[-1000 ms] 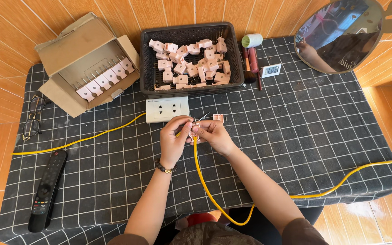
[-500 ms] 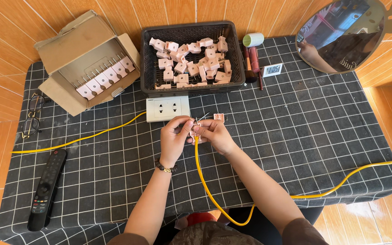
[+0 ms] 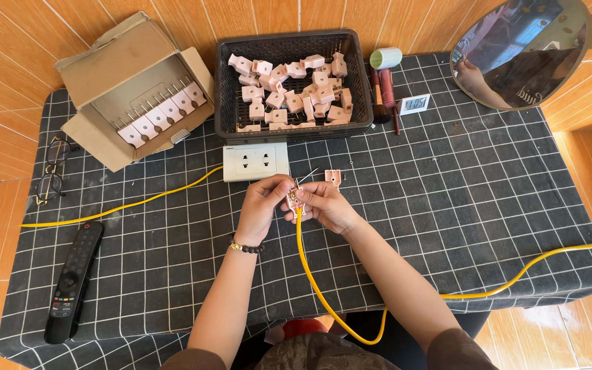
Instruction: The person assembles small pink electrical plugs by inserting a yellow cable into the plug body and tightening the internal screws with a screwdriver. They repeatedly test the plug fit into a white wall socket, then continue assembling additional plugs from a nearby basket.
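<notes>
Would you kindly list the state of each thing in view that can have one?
Left hand: pinching the plug half.
Right hand: holding the plug half from the other side.
Plug half: open, on the end of the yellow cable.
Cover: loose on the cloth.
Box: open, a row of plugs inside.
Basket: full of pink plugs.
Socket: nothing plugged in.
Glasses: folded.

Before us on the surface [image 3: 447, 205], our left hand [image 3: 262, 205] and right hand [image 3: 327, 205] meet over a plug [image 3: 295, 200]. Just behind lies a socket plate [image 3: 255, 162], then a basket [image 3: 222, 89] of plugs. A box [image 3: 104, 62] sits left of it, a remote [image 3: 73, 281] near-left, a mirror [image 3: 522, 51] far right.
</notes>
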